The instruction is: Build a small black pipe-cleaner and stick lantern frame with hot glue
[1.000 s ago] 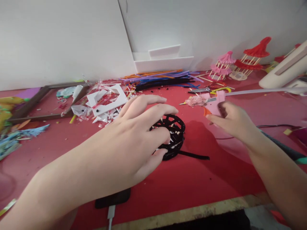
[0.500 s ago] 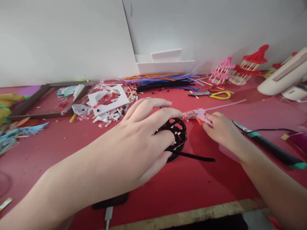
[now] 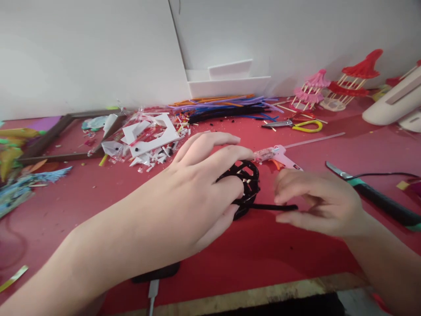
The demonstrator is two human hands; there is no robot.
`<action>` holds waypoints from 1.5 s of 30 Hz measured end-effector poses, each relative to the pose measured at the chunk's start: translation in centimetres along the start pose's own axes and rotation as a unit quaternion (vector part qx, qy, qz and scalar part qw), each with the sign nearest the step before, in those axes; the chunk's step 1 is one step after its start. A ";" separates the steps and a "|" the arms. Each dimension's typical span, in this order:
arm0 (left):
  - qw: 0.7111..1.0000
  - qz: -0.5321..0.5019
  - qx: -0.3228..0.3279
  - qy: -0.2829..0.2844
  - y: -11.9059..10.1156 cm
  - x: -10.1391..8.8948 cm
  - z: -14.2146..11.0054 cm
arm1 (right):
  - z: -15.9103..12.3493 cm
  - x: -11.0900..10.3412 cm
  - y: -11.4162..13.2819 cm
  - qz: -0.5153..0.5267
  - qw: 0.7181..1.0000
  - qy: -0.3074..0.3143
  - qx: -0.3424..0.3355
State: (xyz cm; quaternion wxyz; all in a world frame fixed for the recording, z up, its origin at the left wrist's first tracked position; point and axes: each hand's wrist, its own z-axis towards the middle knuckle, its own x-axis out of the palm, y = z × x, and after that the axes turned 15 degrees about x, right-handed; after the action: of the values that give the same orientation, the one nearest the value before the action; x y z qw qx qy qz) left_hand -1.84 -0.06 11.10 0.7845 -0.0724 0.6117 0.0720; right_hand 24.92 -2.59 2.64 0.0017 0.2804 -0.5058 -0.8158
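Observation:
A round black openwork piece (image 3: 251, 175) of fuzzy pipe cleaner with pale sticks inside rests on the red table. My left hand (image 3: 197, 188) is closed over its top and near side, hiding much of it. From its lower edge a loose black pipe cleaner end (image 3: 269, 206) sticks out to the right. Around the tip of that end is my right hand (image 3: 319, 202), thumb below and fingers above, spread apart and not visibly pressing on it. Just beyond, a pink hot glue gun (image 3: 278, 156) lies on its side with a clear glue stick in its back.
Yellow-handled scissors (image 3: 307, 126) lie behind the glue gun. A cutter with a black and green handle (image 3: 378, 195) lies at right. Bundled pipe cleaners (image 3: 230, 107), white scraps (image 3: 158, 136) and pink and red stick models (image 3: 311, 90) line the back. A phone (image 3: 158, 273) is near the front edge.
My right hand has set the glue gun down beside the black piece, let go, and come nearer to the loose pipe cleaner end. My left hand keeps its hold on the piece.

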 end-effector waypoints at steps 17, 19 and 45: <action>0.999 0.010 0.025 0.030 0.1 0.1 0.0 | 0.8 0.2 0.7 0.004 0.997 -0.063 0.038; 0.999 0.014 0.025 0.033 0.1 0.1 -0.1 | 0.8 0.2 0.6 0.043 0.994 -0.064 0.077; 1.000 0.004 -0.015 -0.007 -0.1 0.3 -0.5 | 0.1 -0.3 -0.4 0.124 0.977 -0.022 0.172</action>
State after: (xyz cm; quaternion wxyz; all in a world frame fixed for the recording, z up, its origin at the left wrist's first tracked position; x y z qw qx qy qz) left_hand -2.26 -0.25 10.66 0.7870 -0.0812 0.6056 0.0852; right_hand 25.23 -2.21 2.50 0.0436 0.1938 -0.6692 -0.7161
